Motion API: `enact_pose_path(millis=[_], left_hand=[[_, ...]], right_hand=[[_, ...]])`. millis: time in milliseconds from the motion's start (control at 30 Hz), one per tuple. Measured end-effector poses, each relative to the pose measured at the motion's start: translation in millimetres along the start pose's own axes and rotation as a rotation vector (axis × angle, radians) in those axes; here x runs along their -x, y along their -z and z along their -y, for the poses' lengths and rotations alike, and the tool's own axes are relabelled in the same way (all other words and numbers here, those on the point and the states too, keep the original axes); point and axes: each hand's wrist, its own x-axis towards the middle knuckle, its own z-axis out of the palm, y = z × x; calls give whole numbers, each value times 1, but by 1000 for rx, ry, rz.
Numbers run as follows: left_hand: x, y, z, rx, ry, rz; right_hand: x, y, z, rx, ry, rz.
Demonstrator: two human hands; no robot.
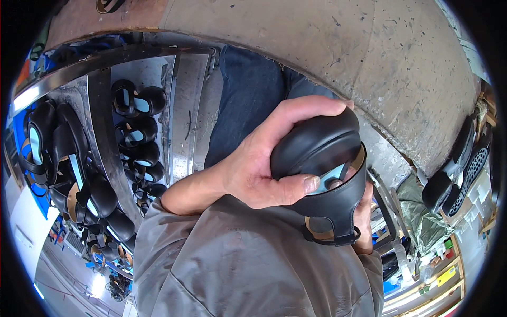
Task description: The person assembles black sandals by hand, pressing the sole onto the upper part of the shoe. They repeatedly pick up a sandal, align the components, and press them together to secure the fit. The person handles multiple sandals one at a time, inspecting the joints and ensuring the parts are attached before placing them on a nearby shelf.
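A black closed-toe sandal [315, 149] with a pale blue insole is held up in front of my chest. Across its rounded toe lies my left hand [264, 158], closed, with the fingers over the far side and the thumb by the shoe's opening. My right hand [362, 219] is at the shoe's other side, mostly hidden behind the wide black upper. A fingertip shows inside the opening, next to the insole. The tan-lined heel part and a thin buckle strap hang toward my grey jacket [237, 264].
A worn workbench [327, 42] curves along the far side. On the left, a metal-framed rack [100, 127] carries several similar black sandals [138, 100]. To the right are black soles [467, 171] and a crumpled green-grey sheet [422, 208].
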Motion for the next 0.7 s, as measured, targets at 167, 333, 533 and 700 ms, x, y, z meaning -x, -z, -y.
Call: enact_pose_path(millis=[167,333,533,700], left_hand=[[1,-3,-8,-241,-39,-51],[-4,-9,-62,-720,192,-83],[-3,-21,-80,-800,281,-148],[0,-24,-77,-783,286,-166]], right_hand=[[6,-6,1,-8,-20,-45],[6,-5,8,206,80,82],[14,-21,7,421,171,88],[13,-21,23,602,175,124]])
